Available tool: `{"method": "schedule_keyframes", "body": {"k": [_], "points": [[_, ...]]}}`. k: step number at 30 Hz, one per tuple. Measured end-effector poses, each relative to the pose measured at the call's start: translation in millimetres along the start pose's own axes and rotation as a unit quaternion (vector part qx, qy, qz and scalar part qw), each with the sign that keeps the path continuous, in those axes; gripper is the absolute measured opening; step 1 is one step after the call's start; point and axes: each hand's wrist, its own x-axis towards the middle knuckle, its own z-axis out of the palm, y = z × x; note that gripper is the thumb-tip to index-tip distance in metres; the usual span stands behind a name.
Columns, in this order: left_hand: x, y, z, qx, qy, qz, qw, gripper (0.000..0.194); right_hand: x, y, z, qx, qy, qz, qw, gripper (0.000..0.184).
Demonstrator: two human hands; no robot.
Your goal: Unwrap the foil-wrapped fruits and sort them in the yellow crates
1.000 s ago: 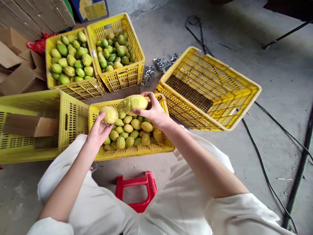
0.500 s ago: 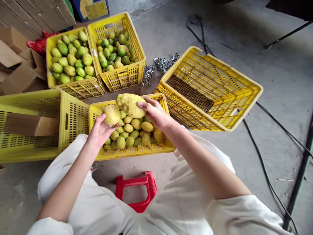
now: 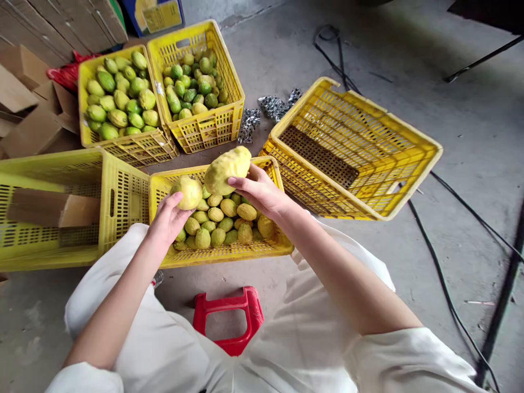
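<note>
In my left hand (image 3: 167, 217) is a round, pale yellow citrus fruit (image 3: 189, 193), gripped from its lower left side. A larger, bumpy yellow citrus fruit (image 3: 226, 170) is in my right hand (image 3: 262, 191), thumb on the near side and fingers mostly hidden behind. Both fruits are held up side by side, slightly apart, over a yellow plastic crate (image 3: 229, 253). Many smaller yellow-green fruits (image 3: 218, 236) lie in that crate between my knees.
Two yellow crates (image 3: 235, 117) of green and yellow fruit stand behind. At right is a tilted-looking crate (image 3: 368, 142); at left another crate (image 3: 104, 207) holds a cardboard piece (image 3: 53, 207). A red stool (image 3: 229, 347) is below me. Black cables (image 3: 438, 267) cross the floor.
My right hand has turned the bumpy fruit, so its end now points up and right. The left hand's fruit has shifted slightly right. Both fruits remain held.
</note>
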Motion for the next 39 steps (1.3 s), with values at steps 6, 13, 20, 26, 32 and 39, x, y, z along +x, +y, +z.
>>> {"method": "schedule_keyframes", "body": {"k": [6,13,20,26,32,39], "points": [[2.2,4.1,1.7,-0.012,0.038,-0.035,0.999,0.029,0.5,-0.5,-1.0,0.000,-0.001,-0.024,1.000,0.070],[2.4,8.7,5.9,-0.002,0.058,-0.077,0.995,0.033,0.2,0.4,-1.7,-0.024,-0.009,-0.023,0.999,0.069],[2.5,9.6,8.7,-0.017,0.083,-0.109,0.990,0.034,-0.8,4.2,-2.0,-0.067,0.040,-0.029,0.997,0.072],[2.8,9.4,5.7,-0.055,0.134,-0.162,0.976,0.033,-1.7,5.6,-6.4,-0.138,0.061,0.003,0.989,0.070],[5.2,9.4,-0.4,-0.064,0.240,-0.206,0.947,0.028,-5.8,26.0,-14.3,-0.276,0.093,0.078,0.953,0.068],[0.9,27.0,-15.0,-0.148,0.231,-0.194,0.942,0.025,-41.1,111.2,-39.4,-0.307,0.183,0.247,0.900,0.058]]}}
